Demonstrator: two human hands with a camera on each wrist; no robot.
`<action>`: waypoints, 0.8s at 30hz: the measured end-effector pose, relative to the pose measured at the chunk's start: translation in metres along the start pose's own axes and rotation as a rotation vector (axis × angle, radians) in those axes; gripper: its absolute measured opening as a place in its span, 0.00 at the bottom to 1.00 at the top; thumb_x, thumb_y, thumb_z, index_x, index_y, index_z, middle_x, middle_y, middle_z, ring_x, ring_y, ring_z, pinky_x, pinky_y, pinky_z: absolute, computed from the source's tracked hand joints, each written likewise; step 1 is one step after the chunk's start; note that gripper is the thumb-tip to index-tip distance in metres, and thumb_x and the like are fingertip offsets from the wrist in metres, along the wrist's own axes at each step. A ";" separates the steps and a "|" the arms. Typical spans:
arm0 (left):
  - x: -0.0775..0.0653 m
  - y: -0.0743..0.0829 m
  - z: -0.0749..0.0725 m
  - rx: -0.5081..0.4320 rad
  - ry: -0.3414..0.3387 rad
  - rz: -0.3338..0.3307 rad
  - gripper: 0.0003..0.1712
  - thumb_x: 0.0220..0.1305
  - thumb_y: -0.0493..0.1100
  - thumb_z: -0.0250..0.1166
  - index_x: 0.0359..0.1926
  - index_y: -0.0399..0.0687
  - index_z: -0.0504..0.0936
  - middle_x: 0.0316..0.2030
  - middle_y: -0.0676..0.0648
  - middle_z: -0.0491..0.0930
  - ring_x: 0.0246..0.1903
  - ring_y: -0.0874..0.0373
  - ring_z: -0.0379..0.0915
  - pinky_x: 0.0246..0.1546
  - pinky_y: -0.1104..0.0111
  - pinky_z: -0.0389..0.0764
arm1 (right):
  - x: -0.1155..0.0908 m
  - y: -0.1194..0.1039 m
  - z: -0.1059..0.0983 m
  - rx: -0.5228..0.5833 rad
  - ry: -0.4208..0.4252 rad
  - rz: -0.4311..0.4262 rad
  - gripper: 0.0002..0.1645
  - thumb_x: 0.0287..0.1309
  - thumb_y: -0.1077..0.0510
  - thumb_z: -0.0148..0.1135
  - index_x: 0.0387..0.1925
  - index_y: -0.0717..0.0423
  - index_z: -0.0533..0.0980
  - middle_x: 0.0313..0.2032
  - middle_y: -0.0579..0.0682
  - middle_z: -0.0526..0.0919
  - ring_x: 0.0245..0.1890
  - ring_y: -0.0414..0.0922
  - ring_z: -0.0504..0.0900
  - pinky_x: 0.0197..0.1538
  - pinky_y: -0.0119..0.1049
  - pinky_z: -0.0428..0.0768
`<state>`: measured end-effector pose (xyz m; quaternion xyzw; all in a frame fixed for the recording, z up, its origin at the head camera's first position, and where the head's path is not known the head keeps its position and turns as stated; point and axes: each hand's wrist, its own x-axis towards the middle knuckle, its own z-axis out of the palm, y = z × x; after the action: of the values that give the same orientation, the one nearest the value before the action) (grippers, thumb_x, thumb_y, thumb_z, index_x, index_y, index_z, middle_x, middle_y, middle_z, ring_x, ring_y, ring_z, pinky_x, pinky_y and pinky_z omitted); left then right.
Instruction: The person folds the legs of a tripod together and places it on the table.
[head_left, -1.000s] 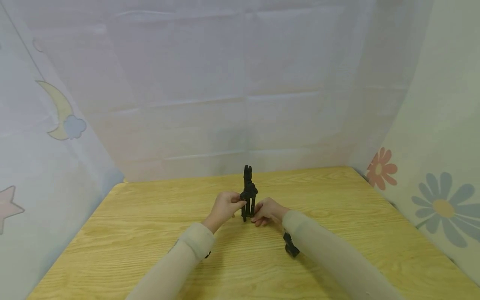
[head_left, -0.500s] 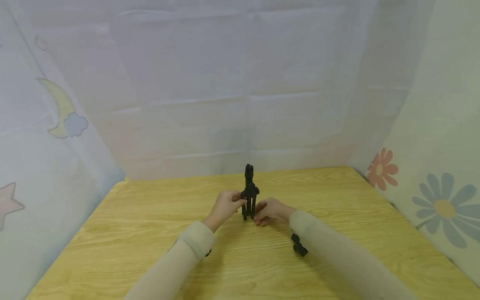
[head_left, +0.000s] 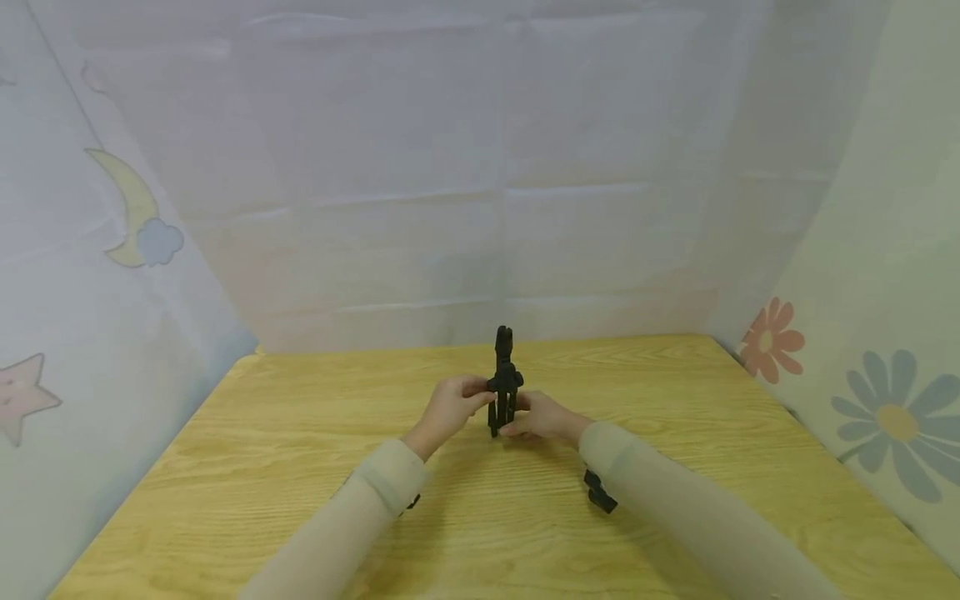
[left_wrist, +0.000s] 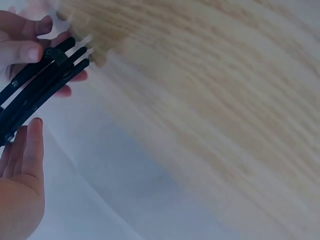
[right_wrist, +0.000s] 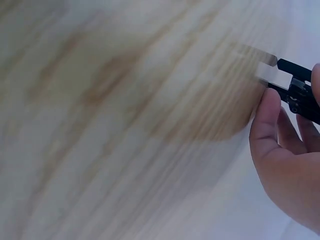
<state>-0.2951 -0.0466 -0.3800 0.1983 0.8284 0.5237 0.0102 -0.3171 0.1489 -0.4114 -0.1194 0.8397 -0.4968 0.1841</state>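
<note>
A small black tripod (head_left: 506,375) stands nearly upright between the hands in the head view, its legs folded close together. My left hand (head_left: 450,410) pinches it from the left, just below its central joint. Lower down, my right hand (head_left: 546,416) holds the legs, the thumb in front of them near the feet. The left wrist view shows the slim tripod legs (left_wrist: 37,87) lying across both hands, with the right thumb (left_wrist: 30,52) near the foot ends. Part of the tripod (right_wrist: 300,95) also appears at the right wrist view's edge, partly covered by the right hand (right_wrist: 282,155).
The yellow wood-grain table (head_left: 315,417) spreads around the hands. A pale, creased sheet (head_left: 390,167) hangs behind it, and patterned sheets rise on both sides. A black device (head_left: 598,492) shows beneath the right sleeve (head_left: 675,500).
The right thumb has come round to the front of the tripod's lower legs. The tripod has shifted slightly right and up in the head view, while the left hand keeps its hold.
</note>
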 end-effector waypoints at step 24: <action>0.017 0.055 -0.009 -0.118 0.033 0.095 0.28 0.68 0.43 0.62 0.66 0.37 0.69 0.54 0.40 0.79 0.56 0.49 0.74 0.57 0.56 0.74 | -0.009 0.000 0.001 -0.055 0.028 -0.035 0.26 0.53 0.62 0.72 0.53 0.66 0.75 0.52 0.59 0.80 0.43 0.46 0.78 0.34 0.39 0.80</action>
<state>-0.2949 -0.0278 -0.3247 0.2276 0.7857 0.5750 -0.0168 -0.3086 0.1517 -0.4098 -0.1321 0.8534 -0.4782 0.1600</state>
